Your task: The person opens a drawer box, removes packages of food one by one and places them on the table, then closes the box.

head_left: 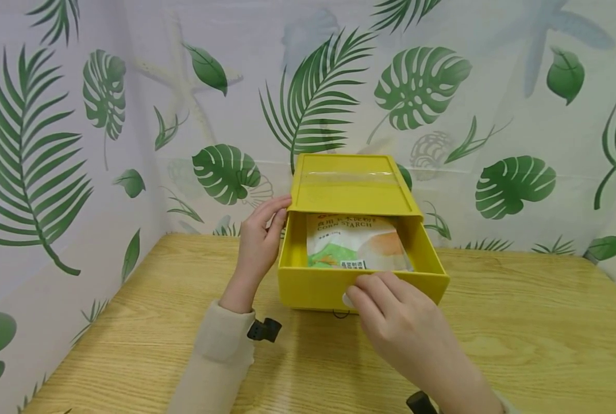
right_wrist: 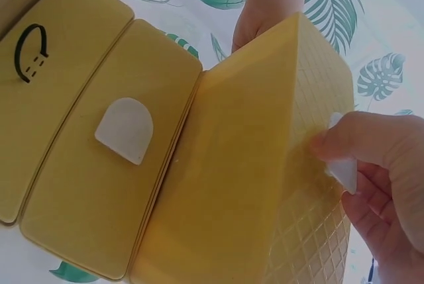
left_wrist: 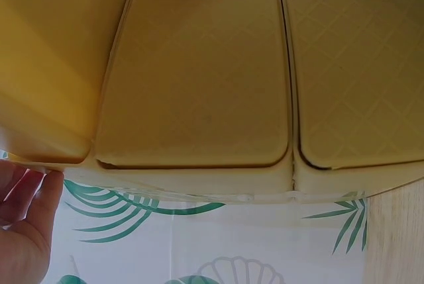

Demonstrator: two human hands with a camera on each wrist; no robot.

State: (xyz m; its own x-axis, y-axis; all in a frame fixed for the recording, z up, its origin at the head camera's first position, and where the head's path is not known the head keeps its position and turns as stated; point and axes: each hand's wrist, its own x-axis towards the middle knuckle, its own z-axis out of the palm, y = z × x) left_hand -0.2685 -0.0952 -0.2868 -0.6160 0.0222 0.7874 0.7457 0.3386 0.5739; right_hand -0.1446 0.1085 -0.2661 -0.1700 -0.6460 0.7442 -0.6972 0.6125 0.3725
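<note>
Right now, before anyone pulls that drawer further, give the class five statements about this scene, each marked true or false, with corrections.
1. A packet lies inside the open top drawer. True.
2. The print on the packet says "SUGAR". False: it says "CORN STARCH".
3. The right hand pinches the top drawer's white handle. True.
4. All three drawers are pulled out. False: the middle drawer and bottom drawer are shut.
5. The left hand is inside the top drawer. False: it touches the outside of the yellow cabinet.
</note>
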